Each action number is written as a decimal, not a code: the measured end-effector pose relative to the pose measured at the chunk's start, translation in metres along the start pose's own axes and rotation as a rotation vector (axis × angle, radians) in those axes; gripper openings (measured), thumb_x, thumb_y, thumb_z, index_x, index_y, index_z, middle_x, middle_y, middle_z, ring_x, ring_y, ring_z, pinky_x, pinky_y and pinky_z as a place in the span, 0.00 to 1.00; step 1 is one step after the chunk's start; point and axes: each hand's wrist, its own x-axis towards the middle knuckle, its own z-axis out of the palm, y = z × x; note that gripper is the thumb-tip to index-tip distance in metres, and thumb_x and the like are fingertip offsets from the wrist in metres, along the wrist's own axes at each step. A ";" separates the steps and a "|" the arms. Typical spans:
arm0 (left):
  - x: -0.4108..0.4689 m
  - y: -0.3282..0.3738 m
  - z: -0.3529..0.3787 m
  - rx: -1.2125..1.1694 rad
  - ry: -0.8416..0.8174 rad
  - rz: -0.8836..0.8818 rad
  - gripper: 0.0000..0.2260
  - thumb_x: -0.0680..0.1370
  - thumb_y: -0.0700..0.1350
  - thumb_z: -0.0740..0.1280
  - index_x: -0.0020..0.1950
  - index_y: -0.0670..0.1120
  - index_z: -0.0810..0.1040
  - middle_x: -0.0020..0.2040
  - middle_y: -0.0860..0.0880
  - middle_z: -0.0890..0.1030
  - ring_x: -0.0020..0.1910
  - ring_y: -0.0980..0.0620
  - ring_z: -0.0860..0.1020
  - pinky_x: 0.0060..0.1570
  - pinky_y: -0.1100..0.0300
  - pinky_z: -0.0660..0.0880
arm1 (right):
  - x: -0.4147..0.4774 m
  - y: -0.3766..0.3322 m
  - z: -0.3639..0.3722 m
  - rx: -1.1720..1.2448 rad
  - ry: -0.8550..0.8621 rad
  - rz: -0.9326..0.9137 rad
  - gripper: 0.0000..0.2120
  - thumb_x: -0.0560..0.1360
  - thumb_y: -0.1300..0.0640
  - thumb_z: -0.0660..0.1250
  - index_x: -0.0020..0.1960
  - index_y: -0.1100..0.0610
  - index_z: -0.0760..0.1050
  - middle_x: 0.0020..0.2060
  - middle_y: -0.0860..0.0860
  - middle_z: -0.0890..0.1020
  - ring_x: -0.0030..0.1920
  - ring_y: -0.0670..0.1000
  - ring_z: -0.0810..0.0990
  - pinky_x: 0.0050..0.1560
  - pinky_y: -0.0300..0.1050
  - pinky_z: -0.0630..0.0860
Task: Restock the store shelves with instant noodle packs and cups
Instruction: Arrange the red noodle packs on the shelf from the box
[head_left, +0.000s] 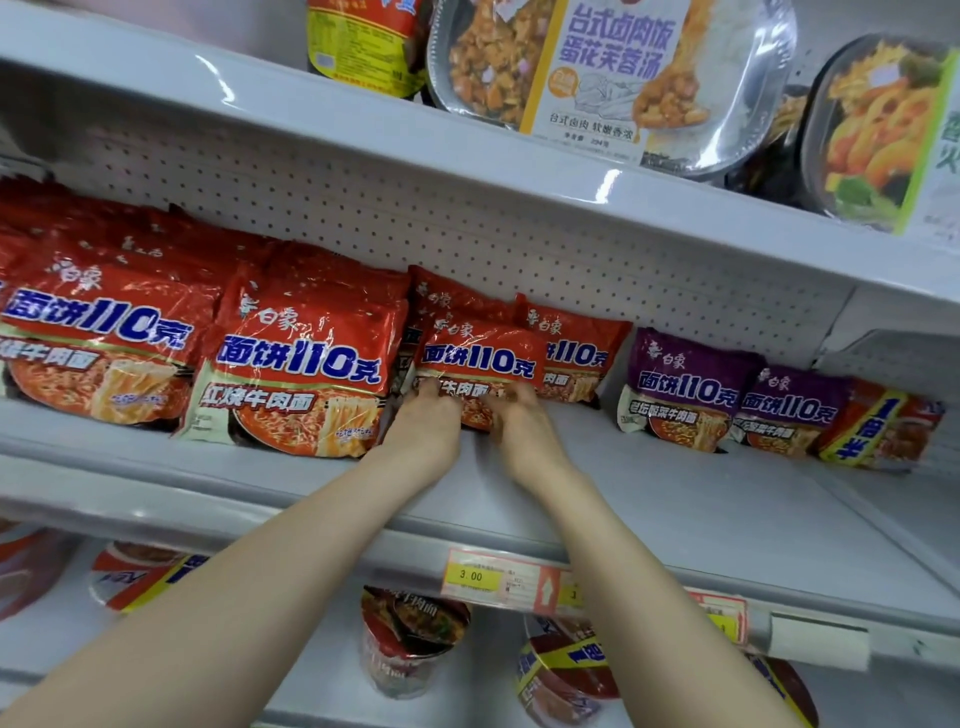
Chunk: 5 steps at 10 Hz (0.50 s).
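Observation:
A red instant noodle pack (480, 358) leans upright at the middle of the white shelf (649, 499), in front of more red packs (576, 348). My left hand (428, 415) grips its lower left edge, and my right hand (519, 421) grips its lower right edge. Both sets of fingertips curl onto the pack's bottom. To the left stand rows of larger red packs (301, 374).
Two purple noodle packs (691, 389) and a red-yellow pack (878, 431) stand at the right. Tray meals (597, 78) sit on the upper shelf. Noodle cups (410, 639) fill the lower shelf. A price tag (493, 577) hangs on the shelf's front edge.

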 end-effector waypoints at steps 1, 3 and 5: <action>0.012 0.007 0.004 0.028 -0.030 -0.022 0.21 0.78 0.35 0.61 0.70 0.44 0.71 0.71 0.39 0.64 0.67 0.36 0.70 0.69 0.44 0.66 | 0.008 0.002 -0.003 -0.032 -0.078 0.025 0.24 0.79 0.66 0.60 0.74 0.56 0.67 0.73 0.59 0.63 0.71 0.61 0.65 0.68 0.50 0.65; 0.024 0.020 0.006 0.024 -0.126 -0.075 0.24 0.78 0.33 0.60 0.74 0.40 0.63 0.77 0.36 0.49 0.71 0.33 0.64 0.69 0.45 0.66 | 0.028 0.012 0.000 0.106 -0.036 0.034 0.19 0.82 0.57 0.60 0.73 0.52 0.68 0.70 0.50 0.69 0.69 0.53 0.69 0.60 0.41 0.65; 0.022 0.016 0.006 -0.006 -0.071 -0.071 0.21 0.78 0.34 0.62 0.71 0.42 0.70 0.76 0.39 0.54 0.69 0.36 0.67 0.68 0.46 0.68 | 0.032 0.011 0.003 0.282 0.238 0.227 0.18 0.77 0.49 0.59 0.66 0.49 0.70 0.65 0.54 0.72 0.63 0.57 0.71 0.64 0.51 0.69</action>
